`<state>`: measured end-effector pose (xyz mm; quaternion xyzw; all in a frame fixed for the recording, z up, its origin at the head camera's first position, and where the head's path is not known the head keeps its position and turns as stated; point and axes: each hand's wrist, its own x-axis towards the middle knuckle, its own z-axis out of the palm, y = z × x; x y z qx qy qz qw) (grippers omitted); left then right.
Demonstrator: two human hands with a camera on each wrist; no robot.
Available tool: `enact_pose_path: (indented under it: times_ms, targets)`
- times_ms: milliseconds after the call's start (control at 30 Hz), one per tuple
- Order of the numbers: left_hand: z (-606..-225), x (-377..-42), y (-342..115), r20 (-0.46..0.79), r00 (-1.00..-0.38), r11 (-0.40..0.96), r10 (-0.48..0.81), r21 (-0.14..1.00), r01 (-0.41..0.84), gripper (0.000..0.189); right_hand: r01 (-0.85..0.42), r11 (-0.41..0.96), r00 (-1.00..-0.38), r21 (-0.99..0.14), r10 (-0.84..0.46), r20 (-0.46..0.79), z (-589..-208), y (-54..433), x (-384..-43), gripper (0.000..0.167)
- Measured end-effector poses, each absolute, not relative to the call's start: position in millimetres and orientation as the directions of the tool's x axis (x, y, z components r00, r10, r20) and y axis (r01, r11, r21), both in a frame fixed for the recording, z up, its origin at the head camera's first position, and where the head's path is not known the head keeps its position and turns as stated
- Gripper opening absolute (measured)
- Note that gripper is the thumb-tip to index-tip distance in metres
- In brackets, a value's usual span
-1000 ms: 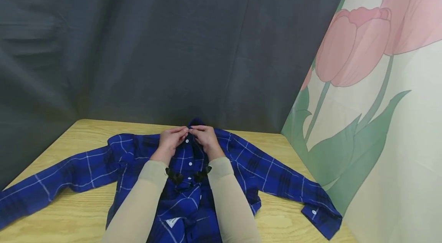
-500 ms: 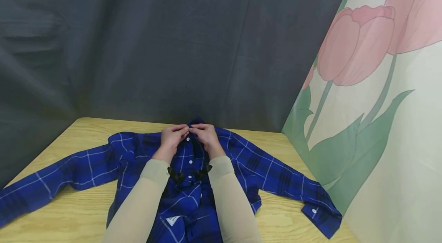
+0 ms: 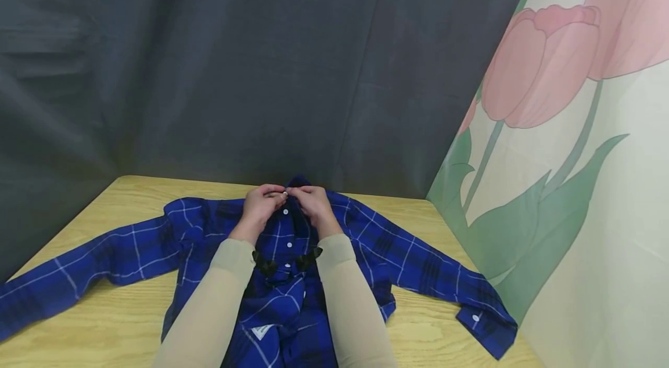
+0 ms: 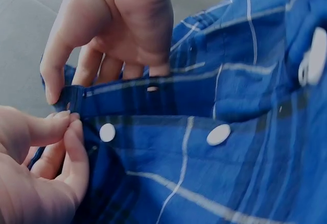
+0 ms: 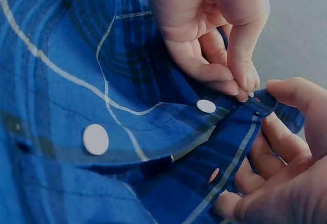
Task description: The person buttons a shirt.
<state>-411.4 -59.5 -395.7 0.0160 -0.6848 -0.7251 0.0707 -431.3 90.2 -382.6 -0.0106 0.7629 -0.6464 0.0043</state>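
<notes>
A blue plaid button-up shirt [image 3: 428, 269] lies front up, with its sleeves spread to both sides. Both hands meet at its collar [image 3: 299, 181]. My left hand [image 3: 259, 205] pinches the collar edge by a small white button [image 5: 251, 94], mostly covered by the fingertips. My right hand [image 3: 315, 206] holds the end of the buttonhole band [image 5: 230, 155] between thumb and fingers, other fingers behind the cloth. A slit buttonhole [image 5: 214, 175] shows farther down that band. On the opposite edge, white buttons [image 4: 107, 132] sit uncovered below the collar.
The shirt rests on a light wooden table [image 3: 125, 321]. A dark grey curtain [image 3: 261, 66] hangs behind it, and a tulip-patterned panel [image 3: 575, 182] stands at the right. The right sleeve's cuff [image 3: 488, 333] is folded near the table's edge.
The hands stay at the collar with only small finger shifts. A white button now shows between the fingertips. The shirt keeps its place.
</notes>
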Motion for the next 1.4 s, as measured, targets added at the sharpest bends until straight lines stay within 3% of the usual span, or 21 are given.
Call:
enact_pose_path:
  times_ms: [233,500,933,1200,1400]
  targets:
    - [-393.6,-411.0,-64.9,0.147,-0.984,0.132,-0.104,0.982,0.133,0.027,-0.073,0.309,-0.995,-0.948,-0.091,0.047,-378.4,91.8,-428.2,0.025]
    - [-392.6,-407.5,-64.5,0.173,-0.975,0.241,-0.138,0.961,0.137,0.020,0.041,0.225,-0.977,-0.973,-0.195,-0.087,-380.2,101.6,-431.2,0.041]
    - [-392.2,-408.4,-64.8,0.140,-0.979,0.222,-0.151,0.970,0.104,0.021,-0.061,0.357,-0.987,-0.932,-0.158,0.005,-383.2,98.4,-433.1,0.026]
    - [-391.4,-409.6,-63.0,0.093,-0.987,0.180,-0.131,0.981,0.068,0.024,-0.041,0.291,-0.979,-0.956,-0.204,-0.020,-381.9,97.0,-432.7,0.028]
    - [-391.4,-409.7,-63.3,0.087,-0.987,0.132,-0.138,0.989,0.069,0.025,-0.032,0.255,-0.974,-0.966,-0.223,-0.027,-384.3,96.7,-434.4,0.020]
